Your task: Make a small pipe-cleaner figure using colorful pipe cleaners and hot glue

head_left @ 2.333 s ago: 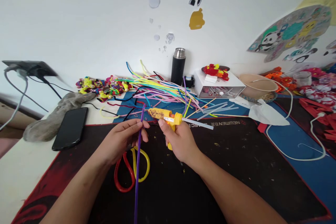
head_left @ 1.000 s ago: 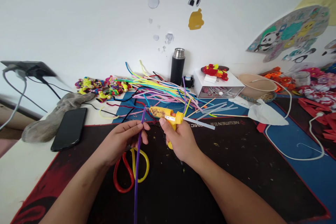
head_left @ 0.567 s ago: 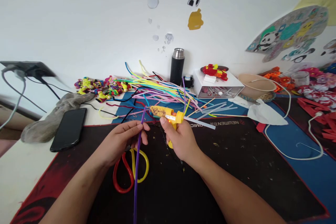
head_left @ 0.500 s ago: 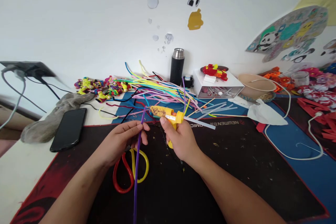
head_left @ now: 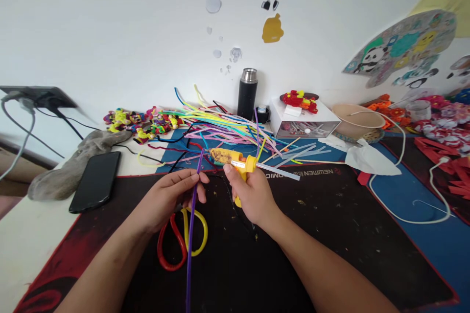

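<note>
Between thumb and fingers my left hand (head_left: pixel 181 187) pinches a purple pipe cleaner (head_left: pixel 192 225), which runs from near the glue gun's tip down past the lower edge of the view. My right hand (head_left: pixel 253 193) is wrapped round the handle of a yellow hot glue gun (head_left: pixel 222 156). Its stained nozzle points left, close to the pipe cleaner's upper end; whether they touch I cannot tell. A clear glue stick (head_left: pixel 281 171) sticks out of the gun's back. Below my left hand lie scissors with one red and one yellow handle loop (head_left: pixel 200 253); their blades are hidden.
Loose pipe cleaners (head_left: pixel 223 124) lie in a heap behind my hands. Behind them stand a black thermos (head_left: pixel 247 95) and a white drawer box (head_left: pixel 304 124). A phone (head_left: pixel 96 181) rests at the left, and a white cable (head_left: pixel 411 222) loops at the right.
Almost nothing differs. The whole view has shifted very slightly, while both hands keep their hold on the pipe cleaner and the glue gun.
</note>
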Motion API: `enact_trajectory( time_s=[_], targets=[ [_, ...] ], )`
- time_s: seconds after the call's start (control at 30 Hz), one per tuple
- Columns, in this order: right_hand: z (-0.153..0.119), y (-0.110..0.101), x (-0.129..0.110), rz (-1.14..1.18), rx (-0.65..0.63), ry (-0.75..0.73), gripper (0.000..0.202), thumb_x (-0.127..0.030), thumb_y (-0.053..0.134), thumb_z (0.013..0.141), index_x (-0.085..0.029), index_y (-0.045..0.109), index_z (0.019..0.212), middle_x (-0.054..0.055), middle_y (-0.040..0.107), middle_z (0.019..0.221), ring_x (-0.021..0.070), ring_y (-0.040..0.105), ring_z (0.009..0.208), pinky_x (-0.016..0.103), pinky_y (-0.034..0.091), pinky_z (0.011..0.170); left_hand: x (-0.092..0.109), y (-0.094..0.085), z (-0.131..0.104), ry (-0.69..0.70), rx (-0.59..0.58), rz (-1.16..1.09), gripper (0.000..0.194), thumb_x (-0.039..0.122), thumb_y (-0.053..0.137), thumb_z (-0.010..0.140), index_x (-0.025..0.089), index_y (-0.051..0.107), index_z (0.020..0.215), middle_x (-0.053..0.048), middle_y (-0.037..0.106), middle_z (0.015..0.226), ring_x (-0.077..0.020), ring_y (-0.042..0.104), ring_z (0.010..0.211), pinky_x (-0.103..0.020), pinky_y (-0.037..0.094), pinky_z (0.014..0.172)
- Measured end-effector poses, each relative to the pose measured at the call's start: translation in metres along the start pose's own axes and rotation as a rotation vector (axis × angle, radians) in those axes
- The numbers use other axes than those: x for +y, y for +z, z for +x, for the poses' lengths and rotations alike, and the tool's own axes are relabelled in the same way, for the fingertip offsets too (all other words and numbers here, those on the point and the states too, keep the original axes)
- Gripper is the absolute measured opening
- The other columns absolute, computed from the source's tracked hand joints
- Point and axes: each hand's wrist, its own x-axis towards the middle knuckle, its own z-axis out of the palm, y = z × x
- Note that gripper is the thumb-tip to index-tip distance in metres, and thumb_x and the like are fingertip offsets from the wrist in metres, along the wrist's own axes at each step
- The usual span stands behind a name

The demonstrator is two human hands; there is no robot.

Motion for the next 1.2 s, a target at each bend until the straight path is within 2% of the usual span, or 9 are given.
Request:
enact_trajectory(
  time_s=[0.2, 0.4, 0.47, 0.6, 0.73, 0.83, 0.9, 1.07, 1.2],
  targets=[
    [0.001, 0.001, 0.002, 0.017, -0.008, 0.001, 0.052, -0.067, 0.054, 0.102, -0.024, 0.054, 0.074, -0.005, 0.049, 0.051, 0.0144, 0.053, 0.046, 0.026, 0.041, 0.048, -0.002, 0.000, 0.000, -0.002, 0.001, 0.003, 0.040, 0.054, 0.083, 0.086, 0.016, 0.080, 0.097, -0.007, 0.073, 0.070, -0.0125, 0.051, 0.055, -0.022, 0.034, 0.051],
    [0.004, 0.001, 0.004, -0.031, 0.002, 0.021, 0.052, -0.068, 0.053, 0.100, -0.023, 0.055, 0.073, -0.004, 0.051, 0.050, 0.0147, 0.054, 0.047, 0.027, 0.041, 0.050, 0.002, -0.008, -0.006, -0.018, -0.052, -0.032, 0.034, 0.049, 0.082, 0.088, 0.016, 0.080, 0.098, -0.008, 0.074, 0.072, -0.0146, 0.056, 0.057, -0.023, 0.039, 0.051],
    [0.005, 0.000, 0.004, -0.037, 0.007, 0.049, 0.052, -0.068, 0.054, 0.100, -0.023, 0.057, 0.075, -0.005, 0.051, 0.049, 0.0150, 0.054, 0.047, 0.027, 0.042, 0.052, 0.009, -0.011, -0.009, 0.044, 0.017, -0.103, 0.030, 0.045, 0.085, 0.084, 0.017, 0.080, 0.094, -0.006, 0.072, 0.069, -0.0140, 0.053, 0.055, -0.023, 0.037, 0.049],
    [0.004, 0.000, 0.005, -0.067, -0.030, 0.086, 0.052, -0.068, 0.054, 0.100, -0.021, 0.063, 0.079, -0.005, 0.049, 0.048, 0.0163, 0.054, 0.047, 0.028, 0.043, 0.053, 0.025, -0.012, -0.010, 0.200, 0.232, -0.197, 0.022, 0.037, 0.089, 0.077, 0.018, 0.081, 0.085, -0.003, 0.068, 0.062, -0.0131, 0.050, 0.054, -0.023, 0.034, 0.048],
    [0.000, 0.004, 0.009, -0.231, -0.029, -0.038, 0.046, -0.061, 0.057, 0.101, -0.021, 0.066, 0.081, -0.002, 0.057, 0.056, 0.0191, 0.059, 0.057, 0.029, 0.044, 0.057, 0.029, -0.012, -0.005, 0.221, 0.299, -0.256, 0.022, 0.036, 0.086, 0.075, 0.016, 0.080, 0.082, -0.003, 0.068, 0.060, -0.0143, 0.050, 0.052, -0.025, 0.032, 0.047],
    [-0.004, 0.009, 0.008, -0.337, -0.046, -0.121, 0.037, -0.053, 0.058, 0.103, -0.020, 0.072, 0.094, 0.004, 0.075, 0.080, 0.0233, 0.071, 0.077, 0.031, 0.050, 0.070, 0.026, -0.016, -0.002, 0.235, 0.300, -0.283, 0.025, 0.037, 0.087, 0.074, 0.015, 0.080, 0.085, -0.003, 0.069, 0.062, -0.0142, 0.052, 0.053, -0.024, 0.033, 0.048],
    [-0.009, 0.011, 0.004, -0.443, -0.080, -0.178, 0.030, -0.047, 0.059, 0.103, -0.020, 0.073, 0.100, 0.006, 0.079, 0.093, 0.0245, 0.073, 0.084, 0.032, 0.051, 0.076, 0.023, -0.018, 0.000, 0.241, 0.287, -0.296, 0.027, 0.038, 0.088, 0.074, 0.015, 0.080, 0.087, -0.003, 0.069, 0.062, -0.0133, 0.052, 0.053, -0.024, 0.033, 0.048],
    [-0.026, 0.008, -0.007, -0.759, -0.231, -0.342, 0.023, -0.041, 0.060, 0.104, -0.021, 0.072, 0.102, 0.007, 0.080, 0.093, 0.0242, 0.073, 0.082, 0.031, 0.045, 0.073, 0.021, -0.021, 0.000, 0.263, 0.237, -0.320, 0.032, 0.040, 0.091, 0.072, 0.014, 0.082, 0.088, -0.004, 0.071, 0.064, -0.0132, 0.052, 0.054, -0.024, 0.033, 0.049],
    [-0.038, -0.003, 0.001, -0.924, -0.284, -0.421, 0.017, -0.035, 0.062, 0.100, -0.020, 0.071, 0.101, 0.008, 0.079, 0.091, 0.0247, 0.073, 0.082, 0.033, 0.045, 0.075, 0.020, -0.018, -0.001, 0.268, 0.206, -0.318, 0.029, 0.040, 0.088, 0.076, 0.014, 0.081, 0.088, -0.005, 0.071, 0.065, -0.0148, 0.053, 0.053, -0.026, 0.035, 0.051]
  ],
)
